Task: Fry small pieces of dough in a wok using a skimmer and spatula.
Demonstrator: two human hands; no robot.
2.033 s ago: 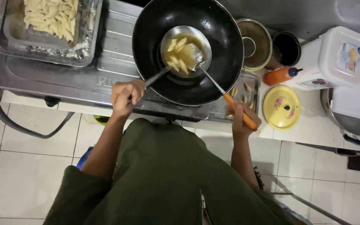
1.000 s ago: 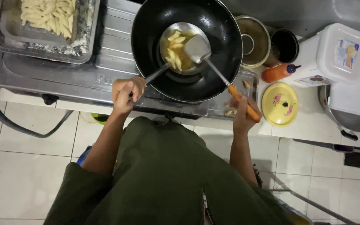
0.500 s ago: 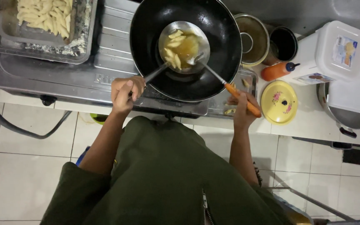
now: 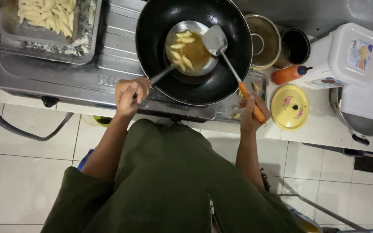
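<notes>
A black wok (image 4: 221,82) sits on a steel stove (image 4: 65,82). My left hand (image 4: 130,95) grips the handle of a round metal strainer ladle (image 4: 191,47) held inside the wok; it carries several pale fried pieces in golden oil. My right hand (image 4: 251,110) holds the orange handle of a metal spatula (image 4: 216,39), whose blade rests at the ladle's right rim.
A metal tray of floured raw pieces (image 4: 48,17) stands at the left of the stove. To the right are a round metal pot (image 4: 264,41), a dark tin (image 4: 296,45), an orange squeeze bottle (image 4: 288,74), a yellow lid (image 4: 290,107) and a white lidded box (image 4: 350,54).
The spatula blade has swung from inside the ladle, among the pieces, to its right rim. The ladle has stayed in the wok, and both hands have kept their grips.
</notes>
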